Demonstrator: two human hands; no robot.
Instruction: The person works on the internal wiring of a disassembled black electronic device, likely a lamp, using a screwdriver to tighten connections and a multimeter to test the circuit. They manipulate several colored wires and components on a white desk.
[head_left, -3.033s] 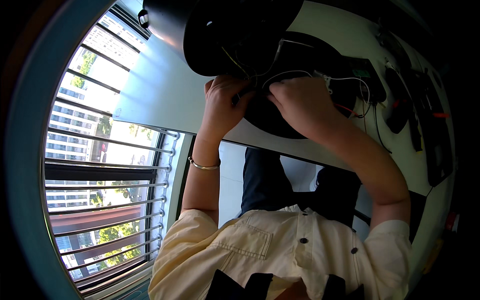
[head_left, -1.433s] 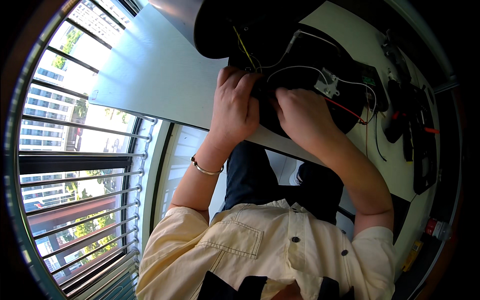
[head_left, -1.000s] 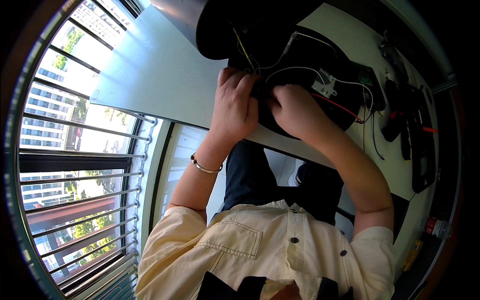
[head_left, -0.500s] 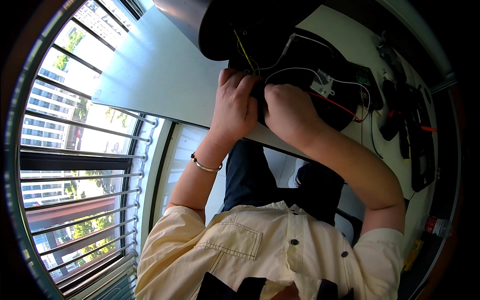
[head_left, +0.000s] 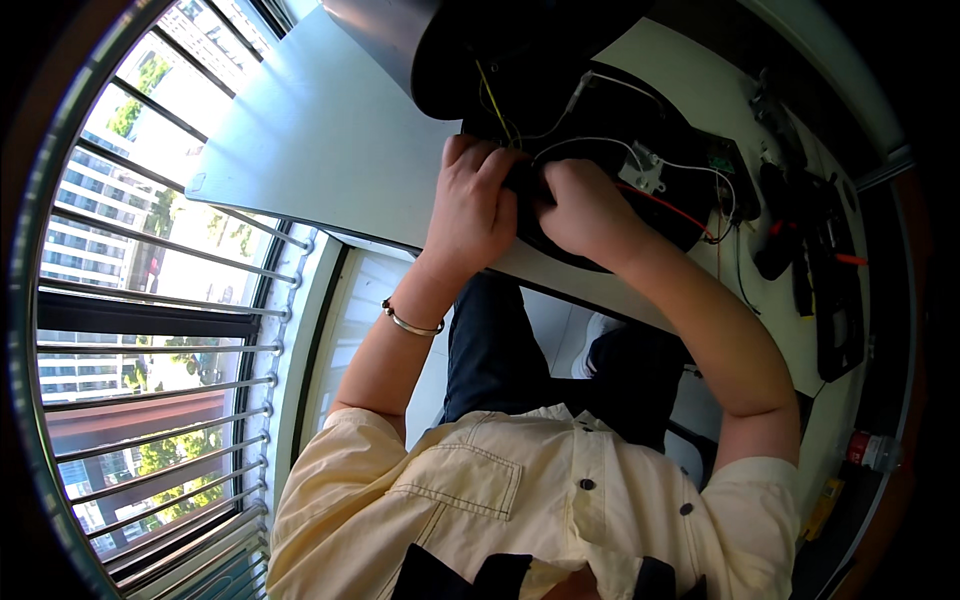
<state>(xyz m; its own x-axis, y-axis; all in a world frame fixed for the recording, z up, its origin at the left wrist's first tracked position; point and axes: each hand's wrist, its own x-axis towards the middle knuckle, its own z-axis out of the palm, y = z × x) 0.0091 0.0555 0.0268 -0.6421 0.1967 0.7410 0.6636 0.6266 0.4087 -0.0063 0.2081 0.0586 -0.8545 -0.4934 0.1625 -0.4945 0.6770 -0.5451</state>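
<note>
A black round appliance base (head_left: 625,225) with thin white, red and yellow wires lies on the white table in front of me. Behind it stands a large dark curved housing (head_left: 425,50). My left hand (head_left: 475,200) is closed at the near left rim of the base, fingers curled, with a bracelet (head_left: 410,325) on the wrist. Close beside it, my right hand (head_left: 590,210) is pinched over the same dark spot. Whatever the fingers hold there is hidden in the dark. A small metal bracket (head_left: 645,170) with a white wire sits right of my right hand.
A green circuit board (head_left: 720,158) sits at the base's right side. Several dark hand tools (head_left: 790,225) lie farther right on the white table (head_left: 300,130). A barred window (head_left: 170,300) is on the left. A small bottle (head_left: 872,450) stands at the lower right.
My right hand has shifted slightly right, away from my left hand. My left hand stays almost in place, and the whole view has turned a little.
</note>
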